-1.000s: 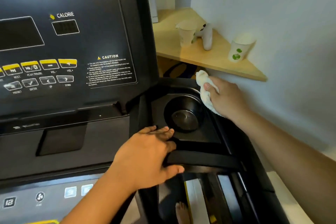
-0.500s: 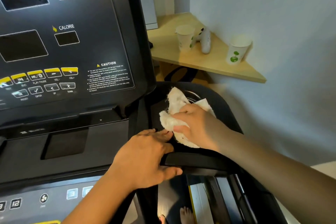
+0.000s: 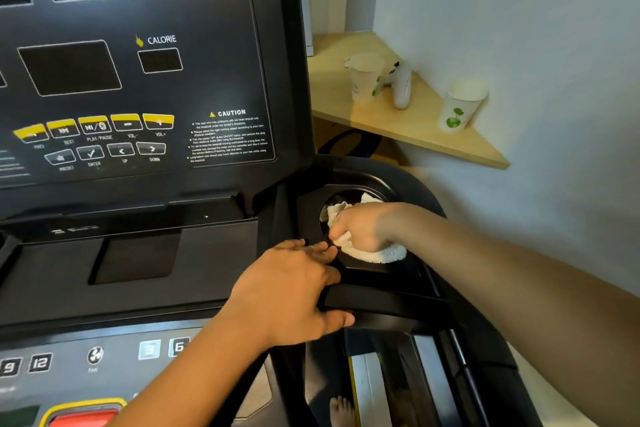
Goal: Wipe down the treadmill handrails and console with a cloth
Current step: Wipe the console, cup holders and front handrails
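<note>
At the right end of the console (image 3: 138,62), over the round cup holder (image 3: 349,198), our right hand (image 3: 363,229) presses a white cloth (image 3: 381,255) down, fingers curled round the bunched fabric. Part of the cloth hangs into the cup holder and part lies on its near rim. Our left hand (image 3: 294,291) grips the near black handrail (image 3: 388,305), thumb hooked underneath and fingers laid nearly flat on top, fingertips just beside the cloth.

We think the cloth could bunch up and skip the bottom of the cup holder, since only a small part reaches in. A wide sweep toward the panel might also press a button.

We can read SPEED, DISTANCE, CALORIE, CAUTION, PLAY/PAUSE, VOL-, VOL+, PRESET, ENTER, UP and DOWN, plus keys 3, 6, 9 and 12. The small print under CAUTION is too fine to read.
</note>
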`<state>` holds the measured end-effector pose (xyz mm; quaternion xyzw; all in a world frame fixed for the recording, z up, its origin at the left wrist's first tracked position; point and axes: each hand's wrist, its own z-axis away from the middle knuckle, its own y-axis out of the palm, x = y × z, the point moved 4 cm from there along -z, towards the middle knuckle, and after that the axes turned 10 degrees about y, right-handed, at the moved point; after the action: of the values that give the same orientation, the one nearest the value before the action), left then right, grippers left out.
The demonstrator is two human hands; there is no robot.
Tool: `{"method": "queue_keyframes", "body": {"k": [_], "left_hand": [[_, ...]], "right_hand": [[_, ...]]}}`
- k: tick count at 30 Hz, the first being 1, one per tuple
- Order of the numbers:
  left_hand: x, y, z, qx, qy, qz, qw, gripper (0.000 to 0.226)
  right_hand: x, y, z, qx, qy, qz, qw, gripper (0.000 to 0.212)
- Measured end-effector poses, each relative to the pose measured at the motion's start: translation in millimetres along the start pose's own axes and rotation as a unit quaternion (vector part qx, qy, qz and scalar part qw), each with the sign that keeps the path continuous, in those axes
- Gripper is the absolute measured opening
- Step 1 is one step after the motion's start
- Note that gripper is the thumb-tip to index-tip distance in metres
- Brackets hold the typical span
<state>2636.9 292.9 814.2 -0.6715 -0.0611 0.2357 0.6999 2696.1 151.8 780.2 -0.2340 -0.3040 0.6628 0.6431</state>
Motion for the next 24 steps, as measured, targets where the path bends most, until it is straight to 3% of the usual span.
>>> {"method": "queue_keyframes", "body": {"k": [3, 6, 8, 10, 14, 19, 22, 24], "left_hand": [[-0.5, -0.4, 0.0, -0.005, -0.002, 0.0, 1.0, 0.062], [0.1, -1.0, 0.2, -0.012, -0.002, 0.002, 1.0, 0.062], [1.6, -0.2, 0.4, -0.013, -0.001, 0.002, 1.0, 0.062], [2.8, 0.4, -0.3, -0.011, 0.0, -0.001, 1.0, 0.061], [4.7, -0.7, -3.1, -0.012, -0.001, 0.003, 1.0, 0.058], [3.5, 0.2, -1.3, -0.015, -0.008, 0.002, 1.0, 0.059], [3.8, 0.8, 0.0, -0.015, -0.014, -0.005, 1.0, 0.059], [4.1, 1.0, -1.5, -0.007, -0.016, -0.005, 1.0, 0.059]], "right_hand": [[1.9, -3.6, 4.1, 0.042, 0.026, 0.047, 0.998, 0.065], [10.9, -2.9, -0.8, 0.056, 0.061, 0.179, 0.98, 0.036], [17.7, 0.2, -3.4, 0.037, 0.096, 0.273, 0.957, 0.046], [18.1, 0.2, 0.1, 0.0, 0.1, 0.221, 0.97, 0.046], [3.4, -8.6, 10.1, -0.101, 0.037, 0.102, 0.989, 0.023], [3.4, -5.6, -10.9, -0.031, 0.076, 0.065, 0.994, 0.034], [-6.0, -8.7, -15.0, -0.004, 0.11, 0.024, 0.994, 0.019], [-6.5, -11.6, -14.5, 0.008, 0.13, -0.032, 0.991, 0.023]]}}
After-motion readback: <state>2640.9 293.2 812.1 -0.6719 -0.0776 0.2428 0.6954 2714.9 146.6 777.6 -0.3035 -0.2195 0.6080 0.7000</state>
